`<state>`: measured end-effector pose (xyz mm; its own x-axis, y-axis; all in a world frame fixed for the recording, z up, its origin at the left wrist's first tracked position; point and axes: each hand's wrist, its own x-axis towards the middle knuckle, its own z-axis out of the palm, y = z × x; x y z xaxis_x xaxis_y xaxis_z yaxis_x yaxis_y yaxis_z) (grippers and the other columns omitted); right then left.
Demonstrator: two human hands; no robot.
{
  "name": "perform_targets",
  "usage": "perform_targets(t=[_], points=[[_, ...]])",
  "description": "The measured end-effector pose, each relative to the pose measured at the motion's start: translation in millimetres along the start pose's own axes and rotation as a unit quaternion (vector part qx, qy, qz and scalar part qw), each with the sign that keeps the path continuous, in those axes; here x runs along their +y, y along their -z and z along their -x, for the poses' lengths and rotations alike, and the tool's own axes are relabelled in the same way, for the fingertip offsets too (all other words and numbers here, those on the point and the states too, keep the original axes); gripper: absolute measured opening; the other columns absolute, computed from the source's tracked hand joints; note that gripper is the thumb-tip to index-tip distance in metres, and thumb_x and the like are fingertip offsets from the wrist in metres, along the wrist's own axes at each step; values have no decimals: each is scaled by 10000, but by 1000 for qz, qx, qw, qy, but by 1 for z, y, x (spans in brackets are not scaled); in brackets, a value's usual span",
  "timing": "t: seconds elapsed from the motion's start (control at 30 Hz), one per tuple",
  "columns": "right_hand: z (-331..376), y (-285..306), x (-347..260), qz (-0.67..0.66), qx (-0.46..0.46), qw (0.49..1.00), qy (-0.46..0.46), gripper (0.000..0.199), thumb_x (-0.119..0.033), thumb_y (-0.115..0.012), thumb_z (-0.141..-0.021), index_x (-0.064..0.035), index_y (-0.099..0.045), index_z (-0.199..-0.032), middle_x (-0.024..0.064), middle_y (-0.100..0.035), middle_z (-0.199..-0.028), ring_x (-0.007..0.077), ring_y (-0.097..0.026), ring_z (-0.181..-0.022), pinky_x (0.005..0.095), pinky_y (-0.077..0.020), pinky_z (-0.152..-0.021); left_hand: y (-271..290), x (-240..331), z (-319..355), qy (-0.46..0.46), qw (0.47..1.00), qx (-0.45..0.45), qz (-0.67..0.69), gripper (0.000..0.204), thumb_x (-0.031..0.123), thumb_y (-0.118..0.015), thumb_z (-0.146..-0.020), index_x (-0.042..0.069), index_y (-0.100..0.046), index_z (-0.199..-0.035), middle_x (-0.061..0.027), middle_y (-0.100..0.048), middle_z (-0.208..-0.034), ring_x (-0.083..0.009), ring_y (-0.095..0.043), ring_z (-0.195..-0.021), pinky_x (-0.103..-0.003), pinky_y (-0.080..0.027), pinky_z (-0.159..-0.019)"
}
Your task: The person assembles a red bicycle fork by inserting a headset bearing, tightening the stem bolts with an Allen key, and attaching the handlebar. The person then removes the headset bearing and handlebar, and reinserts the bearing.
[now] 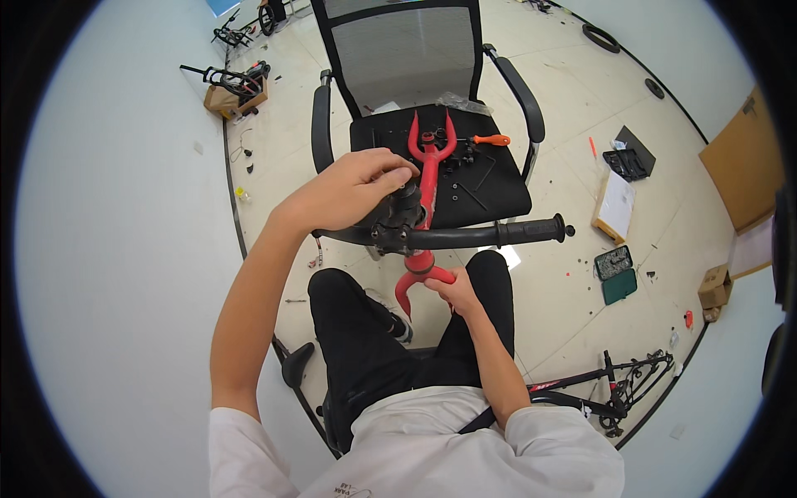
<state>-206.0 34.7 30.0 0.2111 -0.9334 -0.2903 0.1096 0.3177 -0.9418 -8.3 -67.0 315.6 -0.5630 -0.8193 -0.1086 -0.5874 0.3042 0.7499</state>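
A red bicycle frame [429, 178] with forked ends runs from the chair seat toward my lap. One forked end lies on the seat; a red fork [404, 297] at the near end hangs above my knees. Across it goes a black handlebar [465, 238], its grip pointing right, joined to a black stem [400, 217]. My left hand [361, 187] is closed over the stem's top, thumb toward the frame; its fingertips are partly hidden. My right hand [455, 290] grips the right leg of the near fork.
The black office chair [498, 191] ahead holds an orange-handled screwdriver [491, 140], hex keys and small parts. At right on the floor are a white box [614, 203], an opened green case [618, 286] and a black bicycle frame [614, 386]. A saddle [297, 365] lies at left.
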Motion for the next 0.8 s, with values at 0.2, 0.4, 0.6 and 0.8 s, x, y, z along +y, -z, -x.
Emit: perform_targets(t=[0.2,0.4,0.6,0.8], points=[[-4,2,11,-15,-4,1000,-6,286,-266,-835,-748,-21,-692,-716,-48,-485,-536,51,-413,-452,245,-273,-425,-8,6,21,-67,994,90,-2,248,109,-591,-931,-24,-636,-1136,-94,-648,-1031,-164,-622,-949,-295,-502,-827],[0,-2,-6,-39,-20,999,-4,277,-260,-808,-788,-28,-672,-720,-52,-465,-527,43,-387,-441,243,-250,-411,-93,-54,94,-226,843,485,52,99,-20,-617,-825,-49,-592,-916,-141,-619,-839,-214,-602,-765,-288,-486,-722],[2,-5,-40,-143,-56,988,-3,326,-254,-729,-891,-96,-566,-657,-75,-407,-520,25,-318,-431,237,-206,-411,-193,-134,81,-23,913,390,117,511,211,-774,-791,-10,-524,-1178,-131,-623,-987,-245,-616,-859,-331,-492,-790],[0,-5,-57,-244,-63,968,-7,399,-291,-642,-958,-138,-450,-645,-89,-336,-557,32,-277,-436,227,-197,-411,-208,-116,43,49,873,260,409,305,291,-618,-969,-11,-602,-930,-2,-554,-634,-92,-544,-608,-266,-446,-579]])
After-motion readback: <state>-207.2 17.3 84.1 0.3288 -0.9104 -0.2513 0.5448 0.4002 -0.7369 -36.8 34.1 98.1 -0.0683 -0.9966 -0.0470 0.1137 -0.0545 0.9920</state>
